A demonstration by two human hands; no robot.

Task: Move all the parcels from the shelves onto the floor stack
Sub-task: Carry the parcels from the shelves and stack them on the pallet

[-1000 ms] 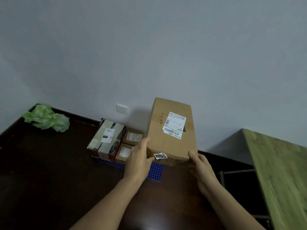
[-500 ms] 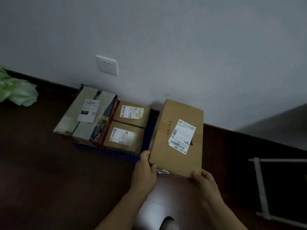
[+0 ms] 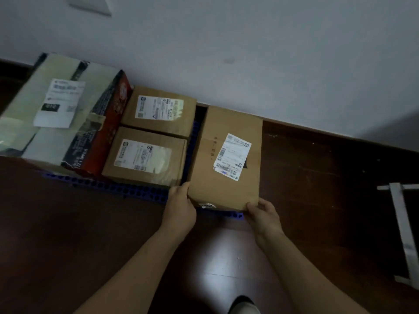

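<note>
Parcel [image 3: 224, 184]: a long brown cardboard box with a white shipping label [image 3: 232, 157] on top, lying at the right end of the floor stack with its long side running away towards the wall.

At its near end both hands have it. The left hand [image 3: 180, 209] is curled round the near left corner and the right hand [image 3: 263, 214] pinches the near right corner. Whether its full weight is down yet I cannot tell.

Under it is a blue perforated plastic pallet [image 3: 127, 189] on the dark wooden floor [image 3: 68, 234]. Just left of the parcel, a narrow gap apart, lie two small brown cardboard boxes, one near [image 3: 145, 157] and one far [image 3: 158, 111]. Beyond them on the left stands a large tape-wrapped carton [image 3: 56, 114]. The parcel's far end sits close to the pale wall [image 3: 272, 53].

The board looks stiff, with flat faces and crisp edges. Held from one end only, it is probably fairly light. Bare cardboard should grip well, the label less so. Corners and bottom edges are the best holds, and fingers could be caught in the gap on the left.
</note>
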